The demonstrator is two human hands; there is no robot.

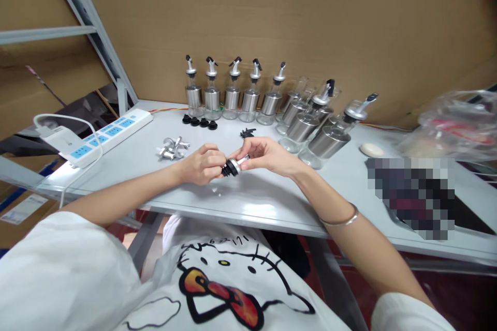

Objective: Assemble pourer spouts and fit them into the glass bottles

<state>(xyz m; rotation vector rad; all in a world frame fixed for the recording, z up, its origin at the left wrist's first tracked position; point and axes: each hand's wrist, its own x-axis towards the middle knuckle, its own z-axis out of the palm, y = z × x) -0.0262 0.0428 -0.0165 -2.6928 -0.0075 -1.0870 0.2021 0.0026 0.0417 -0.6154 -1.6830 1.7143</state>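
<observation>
Between my two hands, above the front of the table, is a bottle pourer spout (233,167) with a silver collar and a black ribbed stopper pointing down to the left. My left hand (205,164) is closed, its curled fingers against the black stopper end. Thumb and fingers of my right hand (266,155) pinch the silver spout end. Just beyond the right hand lie small black parts (247,133). Left of my left hand is a loose pile of silver spout pieces (173,148). Several black rubber stoppers (200,122) form a short row behind.
Along the cardboard wall stand several glass-and-steel oil bottles (232,98) with pourers; more bottles (326,139) crowd the right. A power strip (112,134) with a white charger occupies the left. At the right are a pale oval object (371,150), a plastic bag (454,124) and a blurred-out item.
</observation>
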